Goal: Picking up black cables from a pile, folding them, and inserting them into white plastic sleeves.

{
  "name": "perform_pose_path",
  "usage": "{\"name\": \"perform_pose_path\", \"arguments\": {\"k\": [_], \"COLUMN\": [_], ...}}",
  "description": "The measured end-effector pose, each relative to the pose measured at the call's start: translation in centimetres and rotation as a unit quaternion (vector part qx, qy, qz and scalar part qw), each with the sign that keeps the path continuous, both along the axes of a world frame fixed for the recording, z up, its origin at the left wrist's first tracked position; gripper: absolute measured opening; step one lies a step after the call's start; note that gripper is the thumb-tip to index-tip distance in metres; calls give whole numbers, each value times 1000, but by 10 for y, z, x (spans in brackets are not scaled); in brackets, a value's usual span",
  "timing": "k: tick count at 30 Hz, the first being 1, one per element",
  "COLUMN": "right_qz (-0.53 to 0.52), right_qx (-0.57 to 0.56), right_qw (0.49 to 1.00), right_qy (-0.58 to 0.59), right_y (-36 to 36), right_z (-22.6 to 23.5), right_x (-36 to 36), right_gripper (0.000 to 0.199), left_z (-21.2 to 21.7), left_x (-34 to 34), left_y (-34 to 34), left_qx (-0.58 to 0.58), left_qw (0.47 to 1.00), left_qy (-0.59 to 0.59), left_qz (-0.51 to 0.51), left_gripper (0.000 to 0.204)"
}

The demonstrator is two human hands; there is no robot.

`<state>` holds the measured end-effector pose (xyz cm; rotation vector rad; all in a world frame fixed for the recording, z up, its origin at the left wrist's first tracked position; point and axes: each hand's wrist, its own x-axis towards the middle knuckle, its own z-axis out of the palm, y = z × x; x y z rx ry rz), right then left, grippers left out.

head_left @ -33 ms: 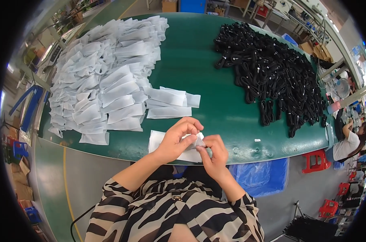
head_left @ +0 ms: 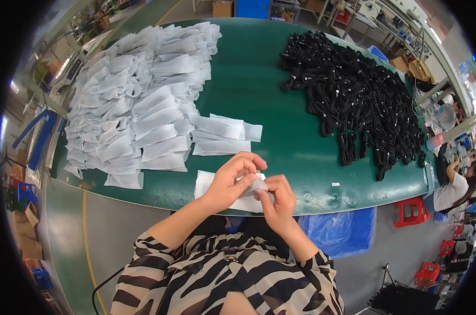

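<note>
Near the front edge of the green table (head_left: 248,73), my left hand (head_left: 228,181) and my right hand (head_left: 280,199) meet at a small whitish, translucent bag (head_left: 258,184). Both hands pinch it between thumb and fingers at its end. Beneath them lies a stack of flat white bags (head_left: 202,183), partly covered by my left hand and wrist. Just beyond my hands, several filled-looking white bags (head_left: 222,147) lie side by side. They adjoin a large heap of similar white bags (head_left: 159,105) on the left; their contents cannot be made out.
Bundled black cables (head_left: 348,94) are heaped on the table's right side. A small white tag (head_left: 335,184) lies near the front edge. Below that edge stands a blue bin with a plastic liner (head_left: 337,231), beside a red stool (head_left: 411,212). Another person (head_left: 453,189) sits at the far right.
The bag's end between my fingers has tilted slightly and its shape differs a little. My hands stay in nearly the same place; the whole view has shifted slightly.
</note>
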<state>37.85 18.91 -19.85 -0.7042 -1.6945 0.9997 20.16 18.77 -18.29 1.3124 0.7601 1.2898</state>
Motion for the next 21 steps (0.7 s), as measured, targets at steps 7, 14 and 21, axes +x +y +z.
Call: {"name": "perform_pose_path", "arguments": {"k": [7, 14, 21], "right_qz": [53, -26, 8], "right_qx": [-93, 131, 153], "right_qw": [986, 962, 962], "right_qy": [128, -236, -225], "right_y": [50, 140, 142], "right_z": [4, -45, -46], "right_x": [-40, -78, -65], "right_gripper": [12, 19, 16], "left_z": [22, -11, -11], "left_x": [-47, -79, -96], "left_y": [-19, 20, 52], "left_qx": [-61, 67, 188], "left_qw": [920, 771, 720], "left_qy": [382, 634, 662], "left_qz": [65, 1, 90], "left_gripper": [46, 57, 105]}}
